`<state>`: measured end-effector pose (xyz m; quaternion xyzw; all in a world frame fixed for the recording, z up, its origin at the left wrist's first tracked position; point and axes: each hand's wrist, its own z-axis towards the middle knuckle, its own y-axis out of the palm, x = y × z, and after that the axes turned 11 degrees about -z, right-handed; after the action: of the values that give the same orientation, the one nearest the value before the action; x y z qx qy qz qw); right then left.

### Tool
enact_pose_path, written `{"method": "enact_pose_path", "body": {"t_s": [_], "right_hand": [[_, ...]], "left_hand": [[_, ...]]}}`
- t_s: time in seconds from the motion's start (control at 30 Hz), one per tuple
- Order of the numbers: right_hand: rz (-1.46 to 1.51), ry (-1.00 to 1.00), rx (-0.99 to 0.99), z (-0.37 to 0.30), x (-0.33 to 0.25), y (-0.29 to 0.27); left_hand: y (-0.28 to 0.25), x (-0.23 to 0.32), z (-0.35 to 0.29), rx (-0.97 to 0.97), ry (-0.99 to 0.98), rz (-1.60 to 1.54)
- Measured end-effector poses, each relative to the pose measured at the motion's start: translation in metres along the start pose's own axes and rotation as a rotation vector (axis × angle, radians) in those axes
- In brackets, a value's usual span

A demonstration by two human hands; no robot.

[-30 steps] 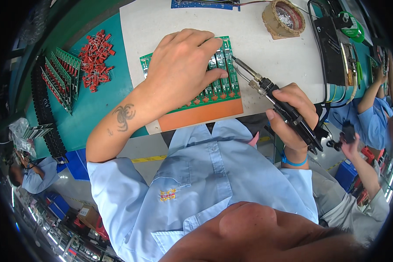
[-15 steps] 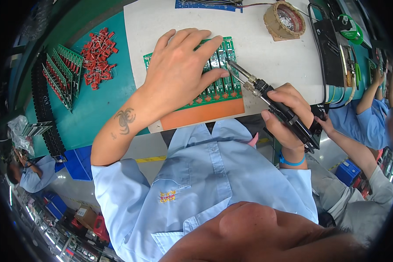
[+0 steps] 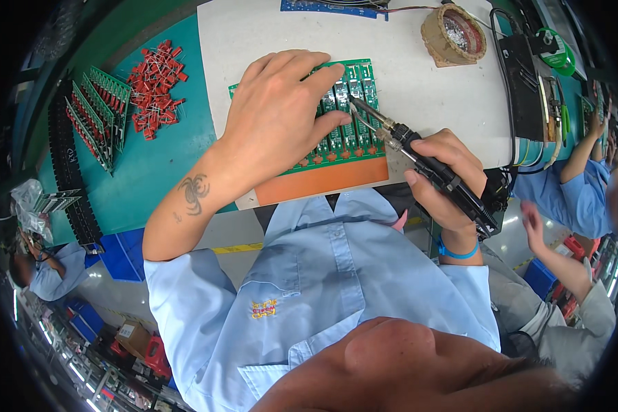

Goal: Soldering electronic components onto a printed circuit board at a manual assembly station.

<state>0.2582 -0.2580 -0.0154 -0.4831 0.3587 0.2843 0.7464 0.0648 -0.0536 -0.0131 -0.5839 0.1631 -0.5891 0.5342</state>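
My left hand lies across a green circuit board panel, fingers spread and thumb apart from the index finger. It covers the board's left part. My right hand grips a black soldering iron with a thin wire-feed tube beside its metal barrel. The iron's tip is at the board's surface, just right of my left thumb and index fingertip; whether it touches cannot be made out. An orange-brown strip runs along the near side of the board, by the table's edge.
Red components with wire leads lie heaped on the green mat. Left of them, populated boards stand by a black slotted rack. A round tip-cleaning pot, a black soldering station and a green reel stand at right. Co-workers sit nearby.
The iron's tip has shifted slightly left along the board with my right hand. My left hand stays on the board. At right, a co-worker's hand has moved away from the table edge.
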Motion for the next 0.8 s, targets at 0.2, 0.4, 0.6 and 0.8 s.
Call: {"method": "enact_pose_path", "body": {"t_s": [0.2,0.4,0.6,0.8], "right_hand": [[0.007,0.031,-0.013,0.0003,-0.0035,-0.0006],[0.012,0.033,-0.016,0.0011,-0.0047,-0.0010],[-0.004,0.022,-0.014,0.0006,-0.0049,-0.0006],[-0.033,0.003,-0.002,0.0003,-0.0079,-0.0013]], "left_hand": [[0.0003,-0.0007,-0.0006,0.000,-0.004,-0.007],[0.0001,-0.0010,0.0003,-0.007,-0.008,-0.008],[0.0000,-0.0010,0.0000,-0.009,-0.007,-0.012],[-0.0004,-0.0003,0.0005,-0.003,-0.014,-0.012]]}}
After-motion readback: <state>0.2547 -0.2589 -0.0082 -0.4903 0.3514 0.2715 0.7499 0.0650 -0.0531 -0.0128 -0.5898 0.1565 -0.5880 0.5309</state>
